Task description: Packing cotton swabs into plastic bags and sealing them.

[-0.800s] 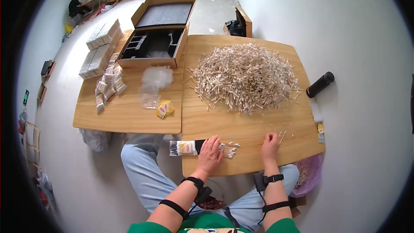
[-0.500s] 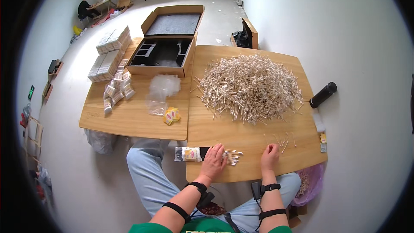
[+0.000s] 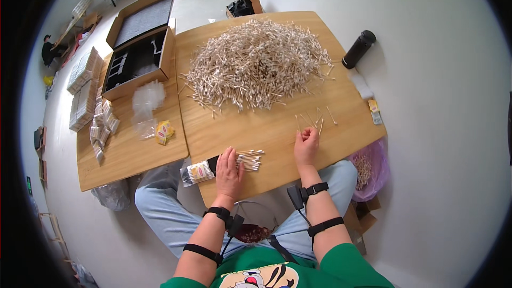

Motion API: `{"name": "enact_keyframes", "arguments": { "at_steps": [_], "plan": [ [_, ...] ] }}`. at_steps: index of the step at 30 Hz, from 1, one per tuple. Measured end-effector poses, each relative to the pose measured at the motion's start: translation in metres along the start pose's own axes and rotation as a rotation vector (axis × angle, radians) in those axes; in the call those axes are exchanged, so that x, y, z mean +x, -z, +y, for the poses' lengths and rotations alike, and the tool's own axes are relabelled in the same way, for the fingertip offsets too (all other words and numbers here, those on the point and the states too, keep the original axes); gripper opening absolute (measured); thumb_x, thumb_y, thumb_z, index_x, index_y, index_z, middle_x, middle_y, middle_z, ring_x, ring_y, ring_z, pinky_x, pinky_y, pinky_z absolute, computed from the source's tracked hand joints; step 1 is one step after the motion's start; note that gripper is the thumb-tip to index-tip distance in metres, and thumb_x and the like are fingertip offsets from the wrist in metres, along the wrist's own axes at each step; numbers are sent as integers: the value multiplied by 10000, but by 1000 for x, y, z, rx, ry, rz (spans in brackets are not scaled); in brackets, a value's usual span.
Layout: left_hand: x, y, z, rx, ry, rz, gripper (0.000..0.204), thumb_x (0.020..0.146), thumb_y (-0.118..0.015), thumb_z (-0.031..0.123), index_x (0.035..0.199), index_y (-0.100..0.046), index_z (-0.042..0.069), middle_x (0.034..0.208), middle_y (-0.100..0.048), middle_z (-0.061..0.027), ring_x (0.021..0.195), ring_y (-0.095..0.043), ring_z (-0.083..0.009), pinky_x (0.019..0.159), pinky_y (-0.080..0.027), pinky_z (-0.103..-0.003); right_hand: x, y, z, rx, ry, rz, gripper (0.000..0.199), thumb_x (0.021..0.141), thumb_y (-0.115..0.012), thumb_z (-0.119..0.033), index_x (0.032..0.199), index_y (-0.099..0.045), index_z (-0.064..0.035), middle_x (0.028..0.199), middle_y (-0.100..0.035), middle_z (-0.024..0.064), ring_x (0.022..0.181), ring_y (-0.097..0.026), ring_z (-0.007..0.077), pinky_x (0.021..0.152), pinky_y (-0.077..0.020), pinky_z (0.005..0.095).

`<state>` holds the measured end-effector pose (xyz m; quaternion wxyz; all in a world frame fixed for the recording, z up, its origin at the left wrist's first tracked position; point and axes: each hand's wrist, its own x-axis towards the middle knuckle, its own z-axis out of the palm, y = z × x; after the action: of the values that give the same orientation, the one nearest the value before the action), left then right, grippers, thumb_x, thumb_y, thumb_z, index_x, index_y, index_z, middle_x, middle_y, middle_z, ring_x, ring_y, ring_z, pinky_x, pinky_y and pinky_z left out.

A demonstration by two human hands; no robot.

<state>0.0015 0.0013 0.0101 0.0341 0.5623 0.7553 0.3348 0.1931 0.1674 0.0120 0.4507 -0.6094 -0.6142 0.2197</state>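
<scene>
My left hand [image 3: 229, 176] lies flat with fingers stretched out over a black band or sleeve [image 3: 213, 164] and a row of cotton swabs [image 3: 249, 159], near the table's front edge. From under its left side sticks out a clear packet of cotton swabs [image 3: 198, 172] with a yellow and red label. To the right, my right hand [image 3: 306, 148] has its fingertips pinched together, low over the tabletop. Just beyond them several loose cotton swabs [image 3: 329, 114] lie spread out. What the pinched fingers hold, if anything, is hidden.
A large heap of cotton swabs [image 3: 256, 66] covers the far middle. On the left are clear bags [image 3: 148, 101], yellow labels [image 3: 164, 132], filled packets [image 3: 98, 128] and an open carton [image 3: 140, 66]. A black bottle [image 3: 359, 49] stands right; a purple-lined bin [image 3: 376, 176] sits below.
The whole view has turned and shifted, so the table sits further left and higher. My right hand has come closer to the loose swabs. My left hand stays on the packet and row of swabs.
</scene>
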Motion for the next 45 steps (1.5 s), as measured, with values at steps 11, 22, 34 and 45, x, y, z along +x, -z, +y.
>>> {"name": "enact_keyframes", "arguments": {
  "at_steps": [11,22,34,45],
  "plan": [
    [0,1,7,24,11,-51,474,930,-593,197,1354,-464,28,1393,-494,-159,1306,-458,-326,1138,-324,-452,-4,13,13,192,-201,119,190,871,-661,-36,988,-515,-5,866,-564,86,732,-573,182,665,-496,326],
    [-1,5,6,13,57,-53,484,912,-608,174,1349,-467,21,1401,-485,-183,1314,-450,-349,1131,-326,-465,12,3,0,-348,142,-173,166,855,-677,-124,945,-569,-34,956,-587,155,866,-609,339,737,-505,454],
    [-1,-1,3,40,5,-46,525,949,-573,255,1407,-426,45,1501,-397,-164,1407,-355,-327,1175,-270,-449,-23,-39,-63,-158,467,-774,54,830,-659,-130,853,-671,-82,897,-623,100,896,-613,297,768,-503,421],
    [-1,0,4,99,-27,-122,594,972,-521,363,1475,-379,80,1542,-355,-143,1443,-302,-295,1190,-202,-459,-55,3,-33,-104,564,-477,286,804,-646,-40,1087,-607,-50,1136,-613,133,1133,-543,342,989,-425,441]
  ]
}}
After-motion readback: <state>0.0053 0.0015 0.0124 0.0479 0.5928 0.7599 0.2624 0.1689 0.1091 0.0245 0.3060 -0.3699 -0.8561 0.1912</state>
